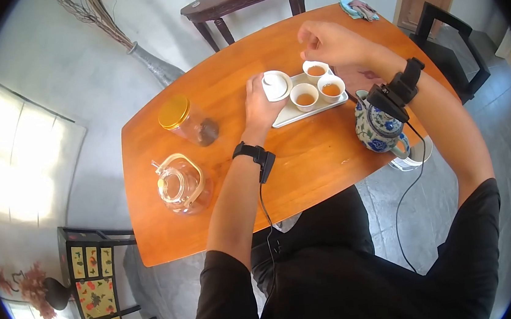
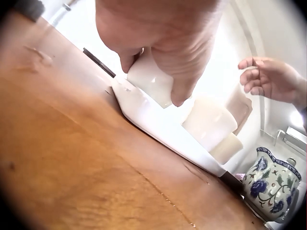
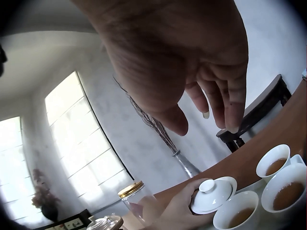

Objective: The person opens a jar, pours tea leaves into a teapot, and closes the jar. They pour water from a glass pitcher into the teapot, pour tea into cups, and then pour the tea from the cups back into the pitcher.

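Note:
In the head view, my left hand (image 1: 258, 106) grips a white lidded tea bowl, a gaiwan (image 1: 274, 85), at the left end of a white tray (image 1: 291, 116). Its thumb and fingers lie round the bowl's sides, as the left wrist view shows. My right hand (image 1: 338, 44) hangs in the air above the far side of the tray, fingers loosely curled and holding nothing. Below it, three white cups hold amber tea: one at the back (image 1: 307, 66), one at the right (image 1: 336, 81) and one in front (image 1: 304, 105).
A blue-flowered teapot (image 1: 371, 132) stands right of the tray, near the table's edge. On the left are a gold-lidded jar (image 1: 175, 113) and a glass kettle (image 1: 174, 187). Folded cloths (image 1: 359, 9) lie at the far edge of the wooden table (image 1: 292, 162).

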The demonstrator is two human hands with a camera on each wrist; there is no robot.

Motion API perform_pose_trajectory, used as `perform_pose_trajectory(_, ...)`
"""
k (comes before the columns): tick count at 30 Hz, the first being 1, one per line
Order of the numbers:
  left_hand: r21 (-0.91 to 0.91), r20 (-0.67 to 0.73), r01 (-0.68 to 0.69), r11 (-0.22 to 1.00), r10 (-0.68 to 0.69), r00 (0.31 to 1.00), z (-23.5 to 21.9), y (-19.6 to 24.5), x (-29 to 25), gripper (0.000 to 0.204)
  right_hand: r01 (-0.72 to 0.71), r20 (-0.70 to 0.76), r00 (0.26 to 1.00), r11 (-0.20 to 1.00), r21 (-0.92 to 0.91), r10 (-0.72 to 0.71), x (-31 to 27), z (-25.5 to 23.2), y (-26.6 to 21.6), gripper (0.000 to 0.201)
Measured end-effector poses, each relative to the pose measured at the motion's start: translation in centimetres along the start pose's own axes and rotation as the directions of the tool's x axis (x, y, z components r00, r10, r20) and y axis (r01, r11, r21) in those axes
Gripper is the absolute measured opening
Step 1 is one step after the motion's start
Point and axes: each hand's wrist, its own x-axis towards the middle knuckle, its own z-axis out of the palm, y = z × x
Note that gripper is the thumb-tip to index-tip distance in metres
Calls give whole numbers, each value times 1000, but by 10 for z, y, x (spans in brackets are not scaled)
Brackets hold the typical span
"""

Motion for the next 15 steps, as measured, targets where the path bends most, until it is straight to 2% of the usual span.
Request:
perform_pose_trajectory(4,1,42,18,1000,-18,999,-2,-5,-5,85,-51,67,996,991,-122,60,-11,4,17,45)
perform_pose_trajectory(6,4,57,24,1000,-24,998,-3,-8,-7,87,-110,221,957,942,-317,186,-18,9,22,54)
perform_pose_trajectory(9,19,74,45,999,-46,996,-7,-7,-8,87,-98,218,962,954,-283,164,-23,33,51,59)
perform_pose_trajectory(13,-3,74,53,999,-53,996,-6,-5,-7,87,-151,193,951,909,-389,240,-24,40,40,69)
perform_pose_trajectory(15,2,73,57,998,-57,996,-6,-3,-8,87,-157,235,933,897,-412,271,-25,41,38,74)
